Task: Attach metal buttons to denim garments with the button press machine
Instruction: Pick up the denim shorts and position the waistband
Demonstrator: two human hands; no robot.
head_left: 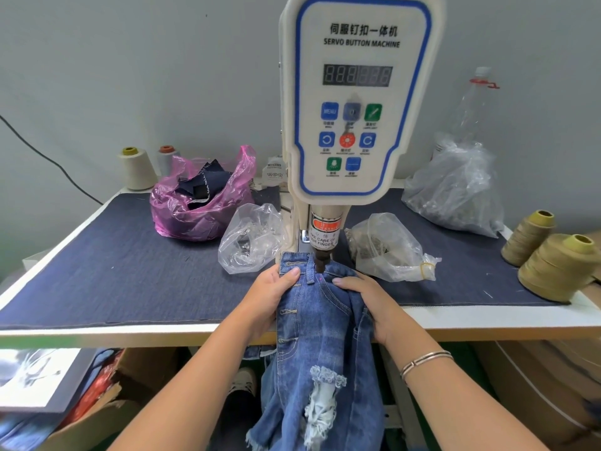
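The white servo button machine (354,102) stands at the middle of the table, its dark punch tip (320,262) lowered onto the waistband of a pair of ripped blue denim shorts (320,336). The shorts hang over the table's front edge. My left hand (271,301) grips the waistband's left side, thumb on top next to the buttonholes. My right hand (367,304) holds the bunched denim right of the punch. Two clear bags of metal button parts lie beside the machine, one to its left (250,237) and one to its right (388,247).
A pink bag of dark fabric scraps (198,196) sits at back left, with two thread cones (138,169) behind it. A large clear bag (455,190) and a plastic bottle (471,105) stand at back right. Tan thread cones (553,265) crowd the right edge. Boxes sit under the table.
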